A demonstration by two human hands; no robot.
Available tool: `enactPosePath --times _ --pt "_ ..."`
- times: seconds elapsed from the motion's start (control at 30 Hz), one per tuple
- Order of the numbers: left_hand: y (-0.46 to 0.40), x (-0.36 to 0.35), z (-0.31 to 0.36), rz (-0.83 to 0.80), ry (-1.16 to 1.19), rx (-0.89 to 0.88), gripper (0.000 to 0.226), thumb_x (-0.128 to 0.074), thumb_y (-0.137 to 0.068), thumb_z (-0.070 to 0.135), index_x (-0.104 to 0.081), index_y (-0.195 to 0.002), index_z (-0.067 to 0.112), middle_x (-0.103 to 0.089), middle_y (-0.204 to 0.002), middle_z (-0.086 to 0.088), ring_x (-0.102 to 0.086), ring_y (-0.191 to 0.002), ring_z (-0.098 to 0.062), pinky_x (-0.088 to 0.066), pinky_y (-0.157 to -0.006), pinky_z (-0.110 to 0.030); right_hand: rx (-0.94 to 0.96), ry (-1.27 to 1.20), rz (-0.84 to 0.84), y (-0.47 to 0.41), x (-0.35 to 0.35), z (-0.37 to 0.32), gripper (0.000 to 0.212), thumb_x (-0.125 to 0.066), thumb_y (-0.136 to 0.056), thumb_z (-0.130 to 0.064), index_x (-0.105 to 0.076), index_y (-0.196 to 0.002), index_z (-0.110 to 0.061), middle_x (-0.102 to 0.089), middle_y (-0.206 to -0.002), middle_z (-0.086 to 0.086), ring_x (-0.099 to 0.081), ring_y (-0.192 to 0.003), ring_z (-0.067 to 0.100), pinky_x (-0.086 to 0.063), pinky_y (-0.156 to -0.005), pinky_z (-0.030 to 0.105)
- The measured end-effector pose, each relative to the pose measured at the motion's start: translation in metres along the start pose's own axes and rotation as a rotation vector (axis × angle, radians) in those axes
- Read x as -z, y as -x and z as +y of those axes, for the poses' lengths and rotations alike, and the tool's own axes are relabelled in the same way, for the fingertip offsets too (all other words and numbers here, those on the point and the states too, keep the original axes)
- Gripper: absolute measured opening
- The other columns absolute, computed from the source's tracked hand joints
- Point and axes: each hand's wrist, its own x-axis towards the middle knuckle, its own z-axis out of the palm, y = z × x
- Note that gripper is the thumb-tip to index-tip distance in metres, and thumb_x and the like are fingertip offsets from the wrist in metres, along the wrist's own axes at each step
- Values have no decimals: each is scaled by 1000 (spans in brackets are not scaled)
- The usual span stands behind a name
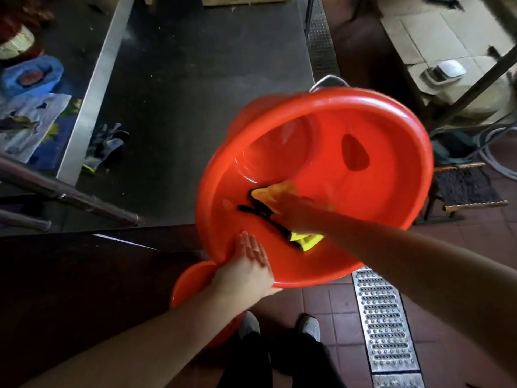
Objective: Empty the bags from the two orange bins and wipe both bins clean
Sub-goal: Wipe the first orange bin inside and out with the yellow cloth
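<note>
Here, two orange bins (363,130), one cloth (277,191) — two hands (246,264).

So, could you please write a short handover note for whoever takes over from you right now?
Left hand: holds the near rim of the big orange bin, tilting it up towards you.
Right hand: presses a yellow cloth against the inside of that bin.
The bin holds no bag; wiping is under way.
Second orange bin sits low, beneath the left forearm, mostly hidden; I cannot tell whether it is emptied or wiped.
Left: finish this bin, then check the second.
</note>
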Motion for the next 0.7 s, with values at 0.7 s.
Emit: enactPosePath --times 0.7 --pt "-9 -9 19 -155 64 45 62 -66 -78 52 -72 -106 -3 -66 -101 -36 -65 -95 -52 -51 -86 -60 -186 130 84 112 -23 -32 56 -29 -101 -48 -13 -153 -38 -22 -160 2 -16 -149 28 -27 -112 49"
